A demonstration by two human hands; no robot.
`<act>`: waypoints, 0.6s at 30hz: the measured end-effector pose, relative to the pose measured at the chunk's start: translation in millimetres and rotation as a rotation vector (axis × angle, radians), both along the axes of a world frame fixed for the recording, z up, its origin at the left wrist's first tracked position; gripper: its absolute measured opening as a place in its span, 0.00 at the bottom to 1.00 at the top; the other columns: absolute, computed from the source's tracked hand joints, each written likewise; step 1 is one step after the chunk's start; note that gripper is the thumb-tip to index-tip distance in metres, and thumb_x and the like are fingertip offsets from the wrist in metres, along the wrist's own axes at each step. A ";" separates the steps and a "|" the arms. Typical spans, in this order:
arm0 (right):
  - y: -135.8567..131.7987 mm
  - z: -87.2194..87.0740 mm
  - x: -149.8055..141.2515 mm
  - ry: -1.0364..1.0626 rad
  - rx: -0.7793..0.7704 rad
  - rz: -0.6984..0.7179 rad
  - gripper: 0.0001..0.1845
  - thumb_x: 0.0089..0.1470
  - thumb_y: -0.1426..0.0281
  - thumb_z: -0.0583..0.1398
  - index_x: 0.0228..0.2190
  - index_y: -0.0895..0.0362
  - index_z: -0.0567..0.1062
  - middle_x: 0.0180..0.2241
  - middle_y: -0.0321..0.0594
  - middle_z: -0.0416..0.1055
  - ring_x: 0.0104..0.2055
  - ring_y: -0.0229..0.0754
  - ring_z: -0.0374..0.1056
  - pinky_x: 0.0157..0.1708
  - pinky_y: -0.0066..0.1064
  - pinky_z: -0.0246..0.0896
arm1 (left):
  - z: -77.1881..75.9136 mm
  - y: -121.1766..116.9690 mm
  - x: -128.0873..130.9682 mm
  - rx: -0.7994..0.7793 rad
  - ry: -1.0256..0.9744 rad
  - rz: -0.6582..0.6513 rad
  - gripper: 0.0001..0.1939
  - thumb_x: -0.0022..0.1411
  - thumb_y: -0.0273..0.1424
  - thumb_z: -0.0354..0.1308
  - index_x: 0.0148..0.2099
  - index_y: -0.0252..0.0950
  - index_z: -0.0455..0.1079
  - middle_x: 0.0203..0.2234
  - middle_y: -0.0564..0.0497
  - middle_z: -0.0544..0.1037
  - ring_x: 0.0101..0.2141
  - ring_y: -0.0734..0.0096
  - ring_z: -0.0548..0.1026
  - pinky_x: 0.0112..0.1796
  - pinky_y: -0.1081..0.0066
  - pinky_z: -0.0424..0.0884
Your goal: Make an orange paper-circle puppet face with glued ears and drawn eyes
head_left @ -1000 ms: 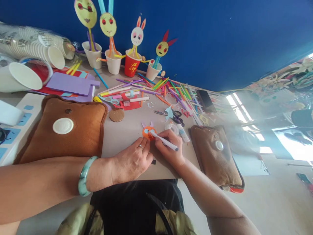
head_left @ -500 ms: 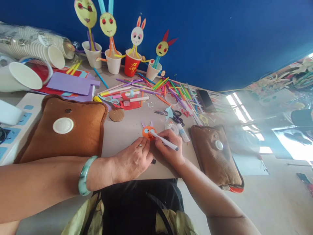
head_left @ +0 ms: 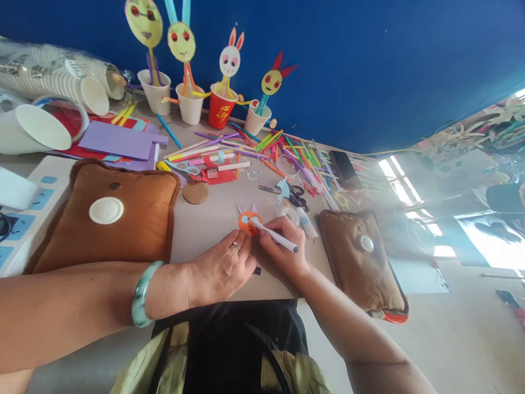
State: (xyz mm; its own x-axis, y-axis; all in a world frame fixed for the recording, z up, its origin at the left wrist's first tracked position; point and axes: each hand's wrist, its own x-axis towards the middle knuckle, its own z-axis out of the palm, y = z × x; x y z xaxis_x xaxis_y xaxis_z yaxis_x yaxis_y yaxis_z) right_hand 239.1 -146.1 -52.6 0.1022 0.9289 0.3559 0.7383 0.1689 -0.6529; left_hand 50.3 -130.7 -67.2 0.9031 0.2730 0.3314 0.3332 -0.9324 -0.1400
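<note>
A small round orange paper face (head_left: 243, 225) with pale blue eyes and purple ears lies flat on the table. Bent fingers of my left hand (head_left: 219, 269) press on its lower edge. My right hand (head_left: 290, 249) grips a white marker (head_left: 281, 239) like a pen, its tip on the face near the eyes. A small black piece (head_left: 257, 271), perhaps a cap, pokes out beside my left thumb; whether the hand holds it I cannot tell. Right of the face are a clear tape roll (head_left: 288, 213), a white glue stick (head_left: 307, 222) and black-handled scissors (head_left: 298, 194).
Brown cushions flank my arms, one on the left (head_left: 139, 230) and one on the right (head_left: 361, 262). Coloured sticks (head_left: 246, 148) and paper scraps spread across the back. Several cups with paper-faced figures stand by the blue wall (head_left: 336, 65). Purple paper (head_left: 117, 139) lies at left.
Hardly anything differs. Both hands keep their places on the orange face, and the marker tip stays near its eyes.
</note>
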 end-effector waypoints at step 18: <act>-0.1 -0.5 0.4 -0.006 0.009 0.007 0.03 0.50 0.72 0.61 0.26 0.54 0.71 0.18 0.30 0.70 0.19 0.34 0.63 0.22 0.27 0.60 | 0.2 0.6 -0.2 0.064 0.007 -0.005 0.15 0.68 0.39 0.54 0.36 0.32 0.69 0.42 0.31 0.80 0.47 0.47 0.77 0.50 0.54 0.65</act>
State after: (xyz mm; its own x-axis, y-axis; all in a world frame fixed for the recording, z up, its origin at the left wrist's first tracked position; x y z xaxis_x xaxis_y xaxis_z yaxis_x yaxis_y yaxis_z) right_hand 239.5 -146.2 -53.1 0.0938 0.9263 0.3649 0.7408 0.1800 -0.6472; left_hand 50.1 -130.2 -67.1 0.9069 0.2472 0.3413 0.3275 -0.9231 -0.2017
